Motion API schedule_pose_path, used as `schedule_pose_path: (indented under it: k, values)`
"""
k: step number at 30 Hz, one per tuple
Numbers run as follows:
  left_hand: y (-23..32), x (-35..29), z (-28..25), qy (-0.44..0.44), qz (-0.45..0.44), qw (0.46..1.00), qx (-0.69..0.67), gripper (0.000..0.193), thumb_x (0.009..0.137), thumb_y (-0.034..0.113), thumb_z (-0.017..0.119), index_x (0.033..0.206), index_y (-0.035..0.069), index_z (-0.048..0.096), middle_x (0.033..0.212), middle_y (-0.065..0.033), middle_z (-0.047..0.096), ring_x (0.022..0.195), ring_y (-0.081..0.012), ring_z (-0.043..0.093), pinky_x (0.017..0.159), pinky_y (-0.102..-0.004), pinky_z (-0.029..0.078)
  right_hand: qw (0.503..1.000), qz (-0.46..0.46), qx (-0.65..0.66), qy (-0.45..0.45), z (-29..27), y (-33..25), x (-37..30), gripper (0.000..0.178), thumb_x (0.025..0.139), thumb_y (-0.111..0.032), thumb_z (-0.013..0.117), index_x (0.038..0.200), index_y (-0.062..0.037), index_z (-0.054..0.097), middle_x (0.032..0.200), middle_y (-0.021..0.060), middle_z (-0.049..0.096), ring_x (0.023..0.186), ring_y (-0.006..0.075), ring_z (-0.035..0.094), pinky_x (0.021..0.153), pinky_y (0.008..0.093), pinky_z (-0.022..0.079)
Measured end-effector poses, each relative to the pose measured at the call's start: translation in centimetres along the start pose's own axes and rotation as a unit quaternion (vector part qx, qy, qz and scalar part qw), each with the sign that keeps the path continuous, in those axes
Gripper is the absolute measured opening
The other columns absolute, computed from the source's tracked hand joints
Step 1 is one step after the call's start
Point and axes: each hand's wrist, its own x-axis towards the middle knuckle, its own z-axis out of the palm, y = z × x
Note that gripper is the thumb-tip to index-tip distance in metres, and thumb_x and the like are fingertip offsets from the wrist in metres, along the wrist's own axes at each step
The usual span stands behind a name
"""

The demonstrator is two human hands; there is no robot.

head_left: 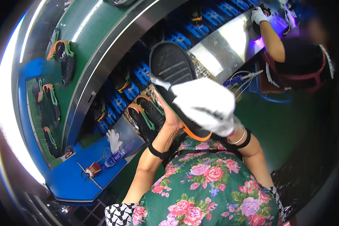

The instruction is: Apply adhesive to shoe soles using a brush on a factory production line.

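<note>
A black clog (173,64) with an orange strap is held up in front of me, its sole toward me. My left hand (171,116) is bare and grips the clog along its left side; the fingers are partly hidden behind it. My right hand (205,103), in a white glove, is closed over the heel half of the shoe and blurred by motion. A thin greyish tip (160,81) sticks out from it across the sole; I cannot tell whether it is a tool or a gloved finger. A pair of black clogs (143,116) with orange and green straps stands just left.
Blue racks (197,30) run along a conveyor behind the clogs. A green belt (86,22) at left carries more clogs (66,62). A white glove (114,140) and a plastic bottle (113,158) lie on the blue table (75,184). Another person's gloved hand (259,16) works at upper right.
</note>
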Motion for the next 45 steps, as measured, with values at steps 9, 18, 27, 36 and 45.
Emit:
schedule_pose_path:
  k: [9, 18, 27, 36, 45]
  values:
    - [-3.5, 1.9, -7.8, -0.199, -0.019, 0.974, -0.104, 0.092, 0.095, 0.082, 0.029, 0.148, 0.010, 0.048, 0.144, -0.0090, 0.057, 0.133, -0.0278, 0.054, 0.114, -0.0454, 0.043, 0.993, 0.052, 0.102, 0.009, 1.3, -1.1, -0.5, 0.026, 0.086, -0.008, 0.072, 0.111, -0.0017, 0.076, 0.117, 0.0181, 0.074, 0.110, 0.0315, 0.071, 0.095, 0.0389, 0.054]
    - [-1.7, 2.0, -4.3, -0.088, -0.040, 0.995, 0.008, 0.103, 0.087, 0.091, 0.030, 0.153, 0.014, 0.044, 0.148, -0.0067, 0.054, 0.131, -0.0259, 0.054, 0.114, -0.0451, 0.042, 0.998, -0.016, 0.057, 0.020, 1.3, 0.3, -0.4, 0.027, 0.090, -0.006, 0.070, 0.116, -0.0023, 0.074, 0.118, 0.0135, 0.074, 0.109, 0.0296, 0.070, 0.092, 0.0403, 0.056]
    - [-1.1, 2.4, -4.7, 0.031, -0.039, 0.996, 0.071, 0.104, 0.087, 0.091, 0.031, 0.155, 0.013, 0.042, 0.151, -0.0067, 0.051, 0.134, -0.0270, 0.053, 0.115, -0.0451, 0.041, 0.995, -0.010, 0.080, 0.066, 2.0, 1.6, -0.2, 0.031, 0.086, -0.005, 0.071, 0.117, -0.0060, 0.075, 0.115, 0.0118, 0.075, 0.103, 0.0283, 0.072, 0.089, 0.0385, 0.058]
    - [0.0, 3.9, -7.1, -0.138, 0.002, 0.982, 0.132, 0.111, 0.084, 0.092, 0.038, 0.157, 0.009, 0.034, 0.153, -0.0133, 0.049, 0.135, -0.0331, 0.052, 0.115, -0.0511, 0.041, 0.989, 0.059, 0.135, 0.035, 1.6, 1.7, -1.0, 0.024, 0.089, -0.004, 0.071, 0.112, -0.0033, 0.077, 0.115, 0.0154, 0.075, 0.107, 0.0305, 0.072, 0.098, 0.0400, 0.055]
    - [1.7, 4.0, -3.0, -0.179, -0.102, 0.963, -0.171, 0.121, 0.077, 0.101, 0.027, 0.130, -0.005, 0.055, 0.118, -0.0225, 0.066, 0.105, -0.0346, 0.066, 0.094, -0.0476, 0.055, 0.998, -0.006, 0.061, 0.012, 1.3, 2.3, -1.5, 0.024, 0.086, -0.006, 0.075, 0.110, -0.0054, 0.077, 0.108, 0.0117, 0.077, 0.102, 0.0284, 0.073, 0.098, 0.0424, 0.054]
